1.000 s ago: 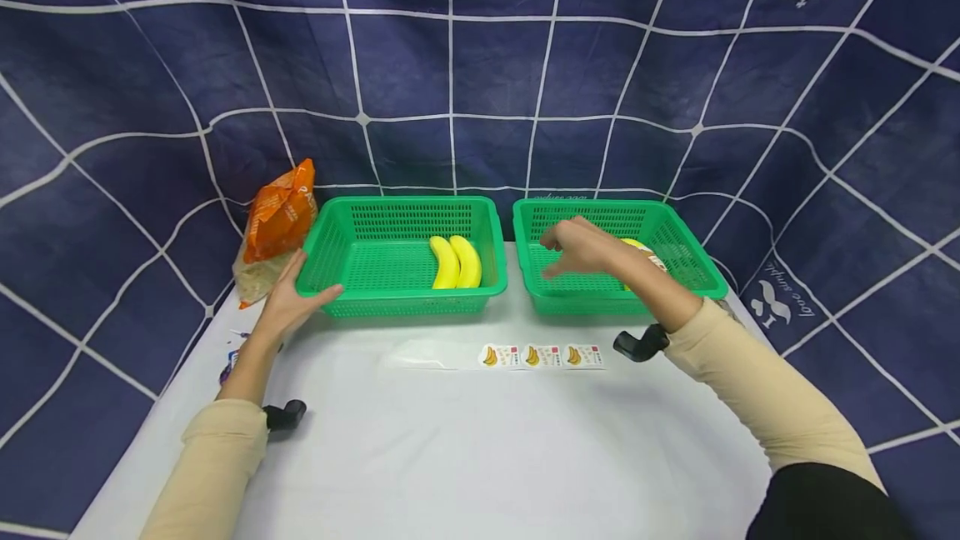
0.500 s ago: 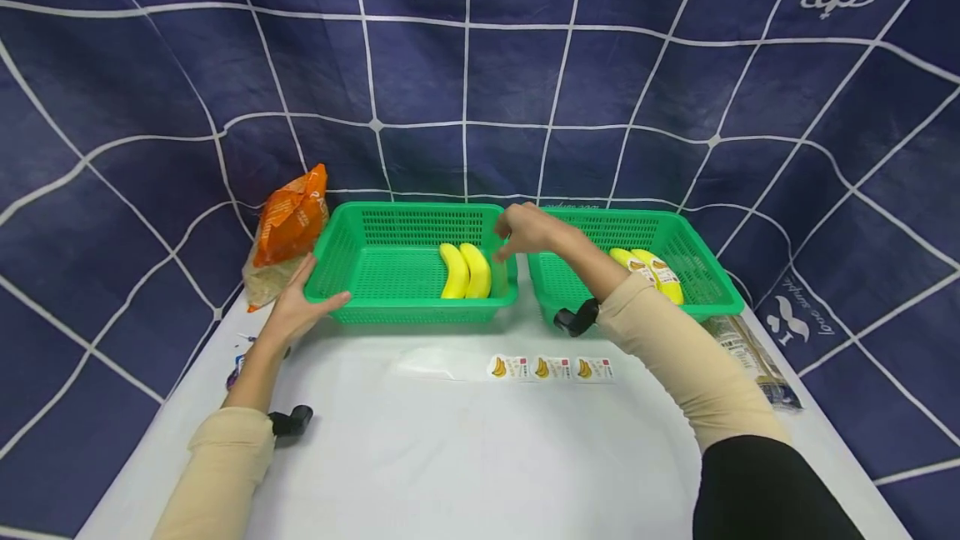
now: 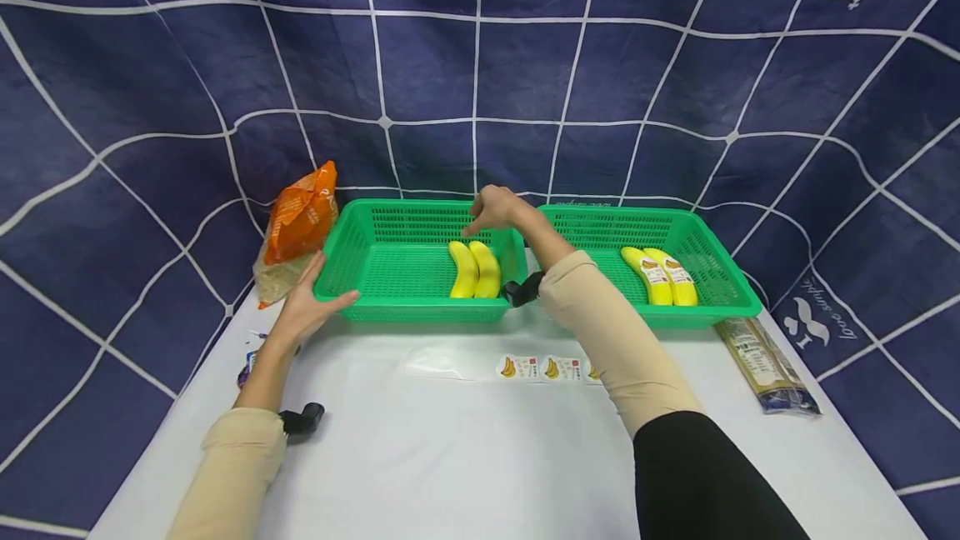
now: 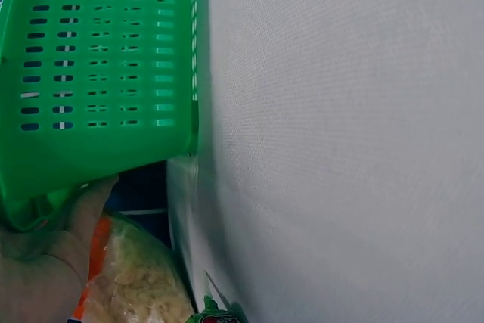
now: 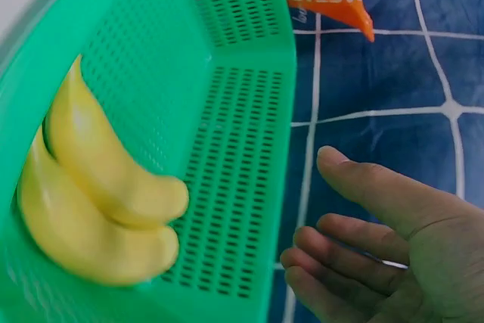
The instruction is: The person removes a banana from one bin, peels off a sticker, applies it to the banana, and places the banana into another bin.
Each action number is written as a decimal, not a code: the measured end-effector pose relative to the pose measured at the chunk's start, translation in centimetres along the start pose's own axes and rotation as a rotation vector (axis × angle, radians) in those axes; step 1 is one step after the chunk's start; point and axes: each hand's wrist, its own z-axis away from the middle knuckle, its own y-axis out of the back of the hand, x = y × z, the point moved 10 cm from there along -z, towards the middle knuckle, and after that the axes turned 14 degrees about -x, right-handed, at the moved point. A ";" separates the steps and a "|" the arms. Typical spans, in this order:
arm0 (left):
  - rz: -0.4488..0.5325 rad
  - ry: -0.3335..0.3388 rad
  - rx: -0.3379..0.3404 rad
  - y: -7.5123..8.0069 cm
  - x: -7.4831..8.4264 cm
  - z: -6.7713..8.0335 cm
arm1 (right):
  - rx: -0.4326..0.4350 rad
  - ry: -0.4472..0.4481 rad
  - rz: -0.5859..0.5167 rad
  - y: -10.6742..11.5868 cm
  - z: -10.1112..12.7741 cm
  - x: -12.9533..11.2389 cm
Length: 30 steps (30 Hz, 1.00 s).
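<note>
Two plain yellow bananas [image 3: 476, 270] lie side by side at the right end of the left green basket [image 3: 420, 309]. Above them hovers my right hand [image 3: 495, 211], fingers loosely bent and holding nothing; in the right wrist view the bananas [image 5: 106, 187] lie off to the side of the hand [image 5: 378, 240]. My left hand [image 3: 303, 307] rests at the basket's left front corner, thumb and fingers spread. The left wrist view shows that hand [image 4: 45, 270] beside the basket wall [image 4: 98, 141]. Two more bananas [image 3: 660, 275], bearing stickers, sit in the right green basket [image 3: 727, 311].
A strip of banana stickers [image 3: 551, 368] lies on the white table [image 3: 450, 457] in front of the baskets. An orange pasta bag [image 3: 300, 223] stands left of the left basket. At the right lies a flat brown package [image 3: 768, 367]. A blue checked curtain [image 3: 525, 73] hangs behind.
My right hand has moved left from over the right basket to above the bananas in the left one. The left hand stays at its basket corner; the view has shifted slightly.
</note>
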 end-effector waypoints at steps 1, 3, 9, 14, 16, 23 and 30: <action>0.002 0.004 -0.001 0.0 0.0 0.1 | -0.012 -0.004 -0.006 -0.3 -0.6 0.0; 0.006 0.006 0.000 0.2 -0.1 0.1 | -0.027 -0.005 -0.020 -0.9 -1.6 0.0; 0.017 -0.012 0.012 0.5 0.2 -0.1 | -0.036 -0.022 -0.027 -2.2 -4.2 0.5; 0.029 -0.033 0.022 0.2 0.3 0.0 | -0.071 -0.075 -0.067 -3.5 -5.5 1.7; 0.035 -0.029 0.025 0.0 0.1 0.1 | -0.084 -0.096 -0.080 -3.9 -5.9 2.3; 0.031 -0.015 0.036 -0.2 -0.1 0.2 | -0.115 -0.187 -0.047 -5.2 -6.9 4.2; 0.029 -0.018 0.037 0.1 0.0 -0.1 | -0.140 -0.205 -0.127 -6.5 -7.5 4.8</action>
